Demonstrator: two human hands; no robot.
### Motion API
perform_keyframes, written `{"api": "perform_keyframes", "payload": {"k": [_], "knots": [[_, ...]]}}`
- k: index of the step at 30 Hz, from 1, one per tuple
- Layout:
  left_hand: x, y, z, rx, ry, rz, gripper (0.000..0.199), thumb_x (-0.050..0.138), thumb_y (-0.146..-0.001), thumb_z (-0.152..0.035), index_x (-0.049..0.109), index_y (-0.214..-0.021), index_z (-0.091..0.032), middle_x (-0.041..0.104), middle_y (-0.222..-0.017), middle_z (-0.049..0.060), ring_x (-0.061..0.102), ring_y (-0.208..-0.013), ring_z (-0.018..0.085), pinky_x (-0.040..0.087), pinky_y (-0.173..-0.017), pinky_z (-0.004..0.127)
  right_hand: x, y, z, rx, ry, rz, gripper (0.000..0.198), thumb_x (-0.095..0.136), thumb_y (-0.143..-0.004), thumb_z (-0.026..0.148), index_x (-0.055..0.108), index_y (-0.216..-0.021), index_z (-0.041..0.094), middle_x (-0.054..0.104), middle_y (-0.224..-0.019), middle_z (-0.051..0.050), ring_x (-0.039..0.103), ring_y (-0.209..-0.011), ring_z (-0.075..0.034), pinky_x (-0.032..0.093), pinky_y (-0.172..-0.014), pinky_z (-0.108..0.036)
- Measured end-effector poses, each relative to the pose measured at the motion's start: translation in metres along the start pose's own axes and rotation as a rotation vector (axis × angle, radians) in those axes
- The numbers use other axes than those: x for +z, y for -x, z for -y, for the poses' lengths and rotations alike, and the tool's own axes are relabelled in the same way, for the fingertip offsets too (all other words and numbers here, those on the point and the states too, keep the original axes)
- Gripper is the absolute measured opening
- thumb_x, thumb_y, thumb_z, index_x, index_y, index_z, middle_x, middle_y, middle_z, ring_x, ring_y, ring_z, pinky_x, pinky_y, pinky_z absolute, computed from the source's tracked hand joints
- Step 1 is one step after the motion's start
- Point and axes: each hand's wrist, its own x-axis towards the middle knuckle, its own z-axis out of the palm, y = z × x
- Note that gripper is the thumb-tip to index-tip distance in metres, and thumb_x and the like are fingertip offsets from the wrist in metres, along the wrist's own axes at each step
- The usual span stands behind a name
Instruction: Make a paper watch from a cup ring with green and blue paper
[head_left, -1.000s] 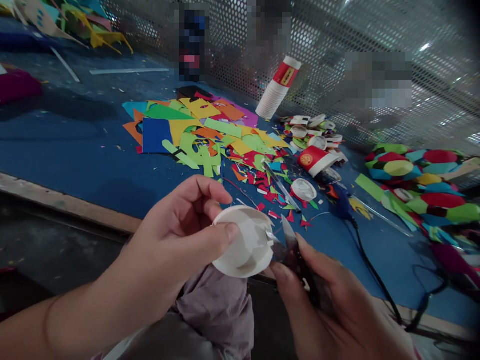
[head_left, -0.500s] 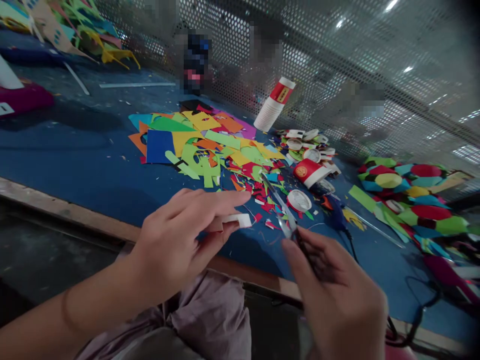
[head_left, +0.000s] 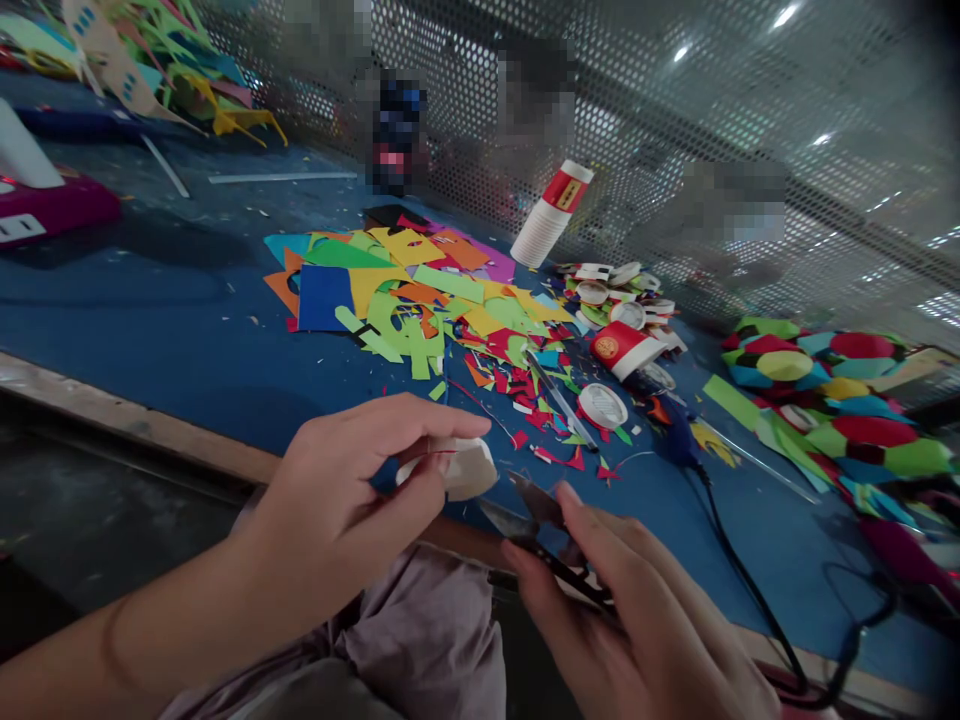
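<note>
1. A blue surface [head_left: 150, 280] spreads before me; a heap of coloured paper [head_left: 420, 290] lies beyond my hands, perhaps to leave working room.
2. My right hand [head_left: 652, 600] has its fingers gripping scissors [head_left: 540, 505], blades parted, tips toward my left hand [head_left: 360, 490].
3. Smallest, a white cup piece [head_left: 471, 468] sits pinched in my left fingers, seemingly so its free end faces the blades.

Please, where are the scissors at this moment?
In the head view, the scissors are below centre, slightly to the right, held in the right hand. Their open blades point toward the white piece held in the left hand.
</note>
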Motion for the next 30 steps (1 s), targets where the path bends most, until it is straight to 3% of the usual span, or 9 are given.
{"api": "perform_keyframes", "payload": {"k": [3,5,7,10,14,18,20,23,30], "knots": [[-0.003,-0.001,-0.007,-0.243,0.273,0.063,0.009,0.078,-0.093,-0.029,0.078,-0.102,-0.028,0.081,-0.084,-0.001,0.074,-0.068,0.014,0.056,-0.061,0.018,-0.005,-0.006,0.002,0.054,-0.051,0.063,0.023,0.077,-0.097,0.022,0.073,-0.120,0.022,0.087,-0.095,0.000,0.083,-0.078,-0.017,0.063,-0.083,-0.023],[-0.005,-0.001,-0.011,-0.389,0.416,0.074,0.014,0.081,-0.091,-0.031,0.072,-0.101,-0.027,0.079,-0.083,-0.002,0.073,-0.067,0.013,0.056,-0.059,0.016,-0.013,-0.012,-0.001,0.068,-0.078,0.124,0.022,0.073,-0.100,0.025,0.072,-0.122,0.024,0.086,-0.097,0.000,0.083,-0.079,-0.017,0.065,-0.083,-0.023],[-0.008,-0.002,-0.012,-0.447,0.453,0.110,0.020,0.082,-0.088,-0.030,0.067,-0.100,-0.027,0.076,-0.080,-0.004,0.071,-0.064,0.012,0.056,-0.058,0.016,-0.021,-0.016,-0.007,0.044,-0.090,0.228,0.023,0.070,-0.102,0.030,0.073,-0.124,0.025,0.086,-0.098,-0.001,0.083,-0.076,-0.019,0.068,-0.081,-0.025],[-0.012,-0.003,-0.010,-0.425,0.402,0.194,0.024,0.081,-0.086,-0.029,0.064,-0.102,-0.028,0.074,-0.079,-0.005,0.072,-0.065,0.014,0.058,-0.056,0.018,-0.025,-0.016,-0.010,0.061,-0.089,0.304,0.025,0.065,-0.105,0.037,0.076,-0.123,0.025,0.086,-0.096,-0.004,0.083,-0.073,-0.023,0.070,-0.080,-0.030],[-0.015,-0.005,-0.007,-0.386,0.405,0.236,0.022,0.077,-0.088,-0.024,0.064,-0.104,-0.030,0.074,-0.079,-0.006,0.074,-0.065,0.013,0.056,-0.051,0.015,-0.016,-0.010,-0.001,0.220,-0.143,0.206,0.023,0.063,-0.104,0.037,0.080,-0.116,0.027,0.085,-0.092,-0.004,0.082,-0.072,-0.025,0.071,-0.078,-0.035],[-0.016,-0.005,-0.008,-0.369,0.414,0.262,0.023,0.077,-0.087,-0.019,0.066,-0.104,-0.030,0.073,-0.078,-0.007,0.074,-0.065,0.012,0.054,-0.051,0.013,-0.012,-0.010,0.005,0.287,-0.213,0.153,0.018,0.068,-0.100,0.031,0.078,-0.114,0.028,0.085,-0.091,-0.003,0.081,-0.069,-0.023,0.070,-0.071,-0.033],[-0.017,-0.004,-0.008,-0.373,0.416,0.285,0.023,0.078,-0.088,-0.019,0.067,-0.105,-0.031,0.074,-0.080,-0.007,0.075,-0.068,0.012,0.056,-0.054,0.013,-0.015,-0.014,0.003,0.268,-0.253,0.161,0.018,0.070,-0.098,0.026,0.076,-0.115,0.028,0.084,-0.089,-0.001,0.079,-0.066,-0.021,0.068,-0.065,-0.028],[-0.018,-0.002,-0.007,-0.378,0.424,0.308,0.023,0.077,-0.089,-0.020,0.069,-0.106,-0.034,0.076,-0.082,-0.008,0.074,-0.068,0.010,0.056,-0.055,0.012,-0.022,-0.018,-0.003,0.186,-0.296,0.293,0.021,0.073,-0.097,0.023,0.074,-0.118,0.027,0.084,-0.089,0.001,0.078,-0.063,-0.018,0.067,-0.063,-0.025],[-0.019,0.000,-0.008,-0.346,0.330,0.284,0.023,0.076,-0.088,-0.023,0.069,-0.106,-0.035,0.073,-0.077,-0.008,0.071,-0.063,0.011,0.052,-0.049,0.013,-0.025,-0.013,-0.008,0.084,-0.265,0.338,0.027,0.071,-0.099,0.020,0.073,-0.125,0.023,0.086,-0.101,-0.002,0.081,-0.075,-0.019,0.069,-0.083,-0.028]]}}
